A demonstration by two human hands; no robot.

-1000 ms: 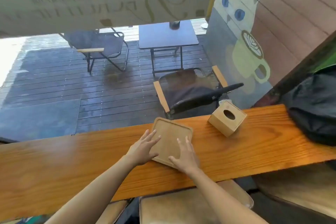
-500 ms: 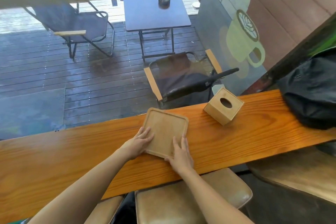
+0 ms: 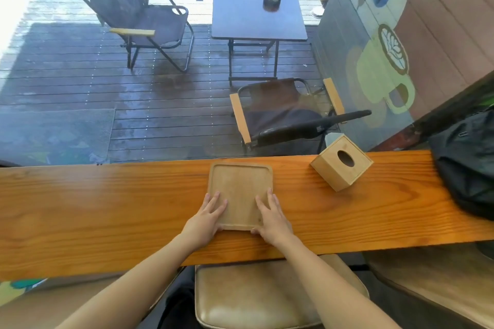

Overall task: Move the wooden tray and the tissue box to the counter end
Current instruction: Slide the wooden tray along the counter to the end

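Note:
A square wooden tray (image 3: 240, 184) with a raised rim lies flat on the long wooden counter (image 3: 107, 208), its sides square to the counter edge. My left hand (image 3: 205, 218) grips the tray's near left corner, fingers on top and thumb at the edge. My right hand (image 3: 271, 218) holds the near right corner the same way. A wooden cube tissue box (image 3: 342, 165) with an oval hole on top stands to the right of the tray, turned at an angle and apart from it.
A black bag (image 3: 467, 163) lies on the counter's right end, just beyond the tissue box. A tan padded stool (image 3: 267, 294) sits under the counter below my arms. Beyond the window are chairs and a table on a wet deck.
The tray has turned from a slanted position to square with the counter edge. Both hands slid back to its near corners, and my view tilted further down.

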